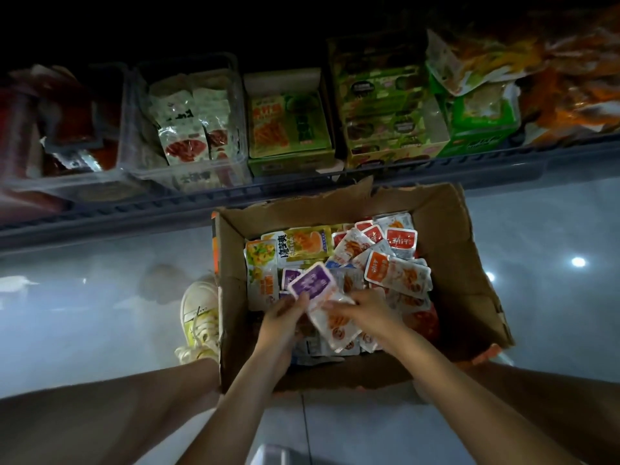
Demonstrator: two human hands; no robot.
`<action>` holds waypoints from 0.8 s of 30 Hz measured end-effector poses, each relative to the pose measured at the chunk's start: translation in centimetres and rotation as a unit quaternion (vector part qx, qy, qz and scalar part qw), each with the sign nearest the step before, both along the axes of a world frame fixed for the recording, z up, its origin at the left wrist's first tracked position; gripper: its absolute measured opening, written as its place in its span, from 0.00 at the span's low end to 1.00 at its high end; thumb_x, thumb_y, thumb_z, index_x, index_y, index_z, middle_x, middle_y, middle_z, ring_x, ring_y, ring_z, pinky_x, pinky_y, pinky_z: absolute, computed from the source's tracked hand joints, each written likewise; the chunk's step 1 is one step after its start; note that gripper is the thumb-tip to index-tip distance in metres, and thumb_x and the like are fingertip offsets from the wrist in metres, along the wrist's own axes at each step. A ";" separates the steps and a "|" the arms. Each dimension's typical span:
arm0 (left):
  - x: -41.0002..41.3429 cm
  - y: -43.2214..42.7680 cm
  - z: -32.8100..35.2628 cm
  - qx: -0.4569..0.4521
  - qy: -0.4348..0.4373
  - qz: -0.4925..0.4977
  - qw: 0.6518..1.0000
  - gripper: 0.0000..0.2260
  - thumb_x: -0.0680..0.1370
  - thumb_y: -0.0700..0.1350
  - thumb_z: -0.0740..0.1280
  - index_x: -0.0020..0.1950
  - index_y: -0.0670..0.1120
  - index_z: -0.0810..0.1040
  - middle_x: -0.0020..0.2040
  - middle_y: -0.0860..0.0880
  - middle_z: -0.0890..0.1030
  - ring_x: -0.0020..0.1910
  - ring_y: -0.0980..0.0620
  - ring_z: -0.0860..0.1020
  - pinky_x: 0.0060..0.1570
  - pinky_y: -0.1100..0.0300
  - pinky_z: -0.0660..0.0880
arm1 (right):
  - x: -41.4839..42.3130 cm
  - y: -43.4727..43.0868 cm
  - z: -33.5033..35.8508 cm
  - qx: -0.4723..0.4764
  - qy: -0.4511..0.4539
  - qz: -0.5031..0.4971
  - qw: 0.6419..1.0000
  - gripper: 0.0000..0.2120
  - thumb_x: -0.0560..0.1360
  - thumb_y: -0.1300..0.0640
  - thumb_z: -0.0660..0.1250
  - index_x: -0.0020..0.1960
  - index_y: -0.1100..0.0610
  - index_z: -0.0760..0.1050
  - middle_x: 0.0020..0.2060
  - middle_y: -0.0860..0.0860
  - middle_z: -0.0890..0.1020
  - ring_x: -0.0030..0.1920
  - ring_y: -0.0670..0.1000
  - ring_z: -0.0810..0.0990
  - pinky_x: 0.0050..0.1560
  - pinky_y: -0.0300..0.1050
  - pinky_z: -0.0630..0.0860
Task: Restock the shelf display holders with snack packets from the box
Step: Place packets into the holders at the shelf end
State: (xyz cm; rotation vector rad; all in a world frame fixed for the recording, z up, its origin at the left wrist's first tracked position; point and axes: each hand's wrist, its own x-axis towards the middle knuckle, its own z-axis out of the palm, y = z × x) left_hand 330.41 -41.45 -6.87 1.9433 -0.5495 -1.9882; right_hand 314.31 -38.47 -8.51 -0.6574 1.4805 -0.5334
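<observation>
An open cardboard box (463,283) sits on the floor below the shelf, filled with several small snack packets in red, orange, yellow and purple. My left hand (285,317) pinches a purple-labelled packet (312,283) above the near side of the box. My right hand (372,310) grips a clear packet with orange contents (332,327) just beside it. Both hands are close together over the pile. On the shelf stand clear plastic display holders (188,172) with white and red packets, and green display boxes (288,129).
The dark shelf edge (134,209) runs across just beyond the box. My left foot in a pale sneaker (201,317) stands against the box's left wall. Both my knees flank the box. Glossy grey floor tiles lie to either side. Orange bags (570,95) fill the shelf's right end.
</observation>
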 end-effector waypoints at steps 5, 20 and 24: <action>0.9 -0.9 -0.4 -0.051 -0.069 0.083 0.993 0.05 0.75 0.41 0.69 0.50 0.48 0.80 0.46 0.45 0.83 0.48 0.43 0.81 0.55 0.44 0.77 | 0.7 -1.5 -1.1 0.024 0.032 -0.018 0.999 0.13 0.79 0.50 0.62 0.54 0.57 0.79 0.47 0.48 0.82 0.45 0.43 0.80 0.43 0.30 0.74; 3.7 -1.8 -1.8 -0.093 -0.116 0.065 0.987 0.04 0.78 0.42 0.67 0.48 0.51 0.78 0.49 0.44 0.83 0.49 0.42 0.81 0.55 0.39 0.76 | -0.3 -4.9 -6.2 -0.077 0.423 0.209 0.878 0.08 0.77 0.46 0.63 0.44 0.48 0.77 0.40 0.45 0.79 0.47 0.48 0.78 0.56 0.48 0.71; 3.5 -1.5 -1.4 -0.110 -0.128 0.047 0.985 0.03 0.78 0.42 0.67 0.51 0.50 0.77 0.50 0.44 0.82 0.49 0.43 0.80 0.56 0.42 0.75 | -2.1 -3.4 -4.5 -0.092 0.434 0.129 0.887 0.14 0.77 0.43 0.63 0.47 0.50 0.82 0.39 0.45 0.82 0.35 0.43 0.76 0.38 0.39 0.69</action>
